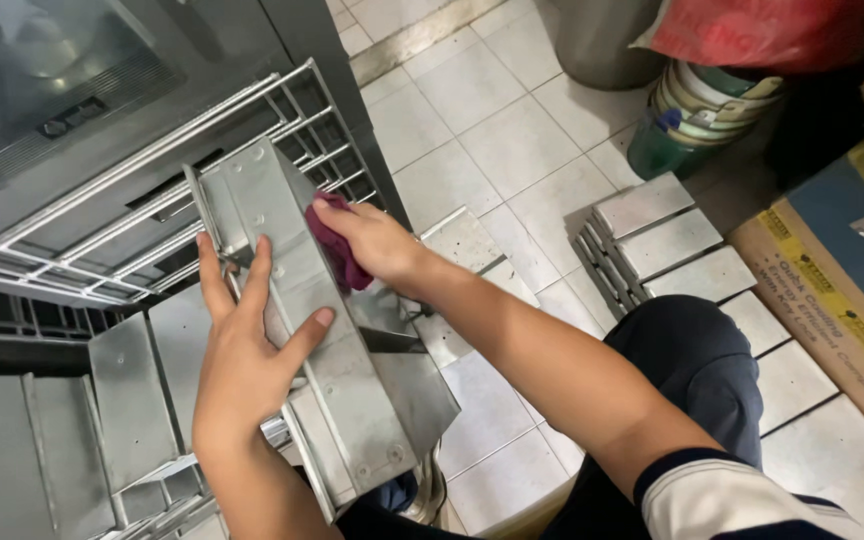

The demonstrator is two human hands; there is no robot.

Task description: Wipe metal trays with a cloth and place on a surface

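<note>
White tiled floor (492,130) beneath us, our left hand (242,360) spread flat against a metal loaf tin (322,330) tilted on the wire rack (152,200), our right hand (372,240) pressing a dark red cloth (342,262) inside it, more tins (662,245) stacked nearby

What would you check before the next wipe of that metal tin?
1. Left hand steadies the metal tin: ok, palm and fingers lie flat on its side.
2. Right hand has the dark red cloth: ok, pressed against the tin's inside.
3. Tin is held up, off the floor: ok, tilted over the lap.
4. Tin's inside is clean: cannot tell, the hand hides part of it.
5. Wire rack has room: ok, bare bars show.
6. Stack of tins on the tiled floor stands tidy: ok.
</note>
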